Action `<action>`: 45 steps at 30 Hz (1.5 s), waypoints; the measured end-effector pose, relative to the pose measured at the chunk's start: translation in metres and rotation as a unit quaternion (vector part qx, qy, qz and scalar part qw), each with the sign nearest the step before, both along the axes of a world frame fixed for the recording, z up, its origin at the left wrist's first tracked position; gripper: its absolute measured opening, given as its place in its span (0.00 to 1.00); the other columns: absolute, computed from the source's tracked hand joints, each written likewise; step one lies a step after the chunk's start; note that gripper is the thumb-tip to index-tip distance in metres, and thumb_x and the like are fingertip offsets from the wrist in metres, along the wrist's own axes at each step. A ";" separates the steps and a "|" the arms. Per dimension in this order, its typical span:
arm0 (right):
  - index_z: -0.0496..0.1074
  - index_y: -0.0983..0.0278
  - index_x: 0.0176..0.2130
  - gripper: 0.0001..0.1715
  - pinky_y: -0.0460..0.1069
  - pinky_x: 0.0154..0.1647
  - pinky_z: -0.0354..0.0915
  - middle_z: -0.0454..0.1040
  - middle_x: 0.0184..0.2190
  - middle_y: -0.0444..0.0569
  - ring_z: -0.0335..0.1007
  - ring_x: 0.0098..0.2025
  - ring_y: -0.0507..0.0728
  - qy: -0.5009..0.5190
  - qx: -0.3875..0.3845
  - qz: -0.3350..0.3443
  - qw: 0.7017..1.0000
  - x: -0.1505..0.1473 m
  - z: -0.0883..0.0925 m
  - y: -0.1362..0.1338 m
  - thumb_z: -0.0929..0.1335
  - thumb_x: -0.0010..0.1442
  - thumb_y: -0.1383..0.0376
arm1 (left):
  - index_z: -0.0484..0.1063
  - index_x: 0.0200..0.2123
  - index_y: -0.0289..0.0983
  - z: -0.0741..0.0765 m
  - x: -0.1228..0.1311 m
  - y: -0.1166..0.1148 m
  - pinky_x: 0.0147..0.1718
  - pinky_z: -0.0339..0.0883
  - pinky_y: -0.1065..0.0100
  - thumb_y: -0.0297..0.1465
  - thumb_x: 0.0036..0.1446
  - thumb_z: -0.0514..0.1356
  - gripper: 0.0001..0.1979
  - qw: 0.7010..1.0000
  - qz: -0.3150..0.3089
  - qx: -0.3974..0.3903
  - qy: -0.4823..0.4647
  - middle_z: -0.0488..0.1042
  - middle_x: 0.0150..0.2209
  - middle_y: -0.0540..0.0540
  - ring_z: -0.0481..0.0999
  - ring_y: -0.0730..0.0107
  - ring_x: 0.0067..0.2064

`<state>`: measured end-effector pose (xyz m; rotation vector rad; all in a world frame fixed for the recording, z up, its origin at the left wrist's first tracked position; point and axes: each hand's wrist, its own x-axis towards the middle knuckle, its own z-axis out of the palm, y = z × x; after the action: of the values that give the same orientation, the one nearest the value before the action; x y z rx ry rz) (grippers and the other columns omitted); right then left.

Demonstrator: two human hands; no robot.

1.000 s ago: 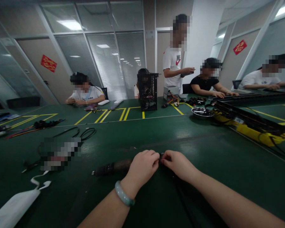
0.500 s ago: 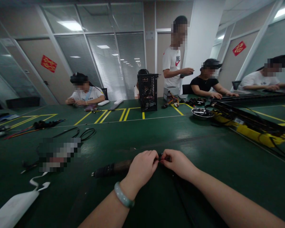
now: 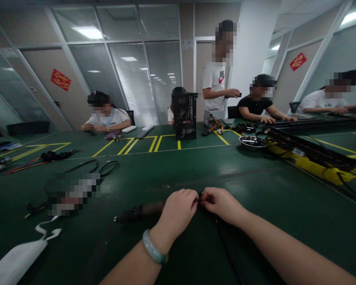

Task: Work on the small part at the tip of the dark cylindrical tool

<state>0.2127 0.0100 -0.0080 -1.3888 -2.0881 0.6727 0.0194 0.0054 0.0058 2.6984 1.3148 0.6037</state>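
Note:
An electric screwdriver (image 3: 148, 210) with a dark body lies on the green table, its metal tip pointing left. My left hand (image 3: 179, 208), a pale green bangle on its wrist, closes over the rear part of the screwdriver. My right hand (image 3: 221, 202) is in a pinch right beside the left fingertips, at the screwdriver's tail end. A small dark part, perhaps a cable plug, shows between the two hands; its exact shape is hidden. Below the right hand a black cable (image 3: 225, 241) runs down toward the front edge.
At left lie a blurred-out device (image 3: 75, 194), black cable loops (image 3: 109, 168) and a white power strip (image 3: 20, 257). A black computer case (image 3: 185, 116) stands ahead. A metal bowl (image 3: 253, 142) and a yellow-and-black assembly (image 3: 311, 156) sit at right. Several people work across the table.
My hands stay almost where they were, still pinched together at the screwdriver's tail. Across the table, the standing person's hand with a small dark object has shifted slightly.

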 end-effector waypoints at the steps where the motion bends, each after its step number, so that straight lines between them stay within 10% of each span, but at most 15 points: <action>1: 0.72 0.62 0.31 0.01 0.43 0.27 0.55 0.72 0.26 0.40 0.66 0.28 0.51 0.003 -0.003 0.001 1.000 0.000 0.000 0.000 0.69 0.56 0.67 | 0.69 0.39 0.41 0.000 0.000 0.000 0.40 0.63 0.64 0.25 0.59 0.57 0.06 1.000 -0.002 -0.003 -0.001 0.72 0.39 0.51 0.71 0.66 0.41; 45: 0.72 0.64 0.33 0.02 0.42 0.27 0.60 0.72 0.26 0.41 0.67 0.28 0.50 0.067 -0.064 0.048 0.995 0.008 0.000 0.003 0.68 0.56 0.68 | 0.70 0.41 0.40 0.004 -0.001 -0.002 0.43 0.65 0.62 0.29 0.62 0.57 0.05 1.000 -0.009 -0.025 -0.010 0.73 0.41 0.49 0.72 0.64 0.43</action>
<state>0.2207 0.0127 -0.0076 -1.2783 -2.0473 0.9282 0.0182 0.0033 0.0099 2.6556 1.2814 0.5856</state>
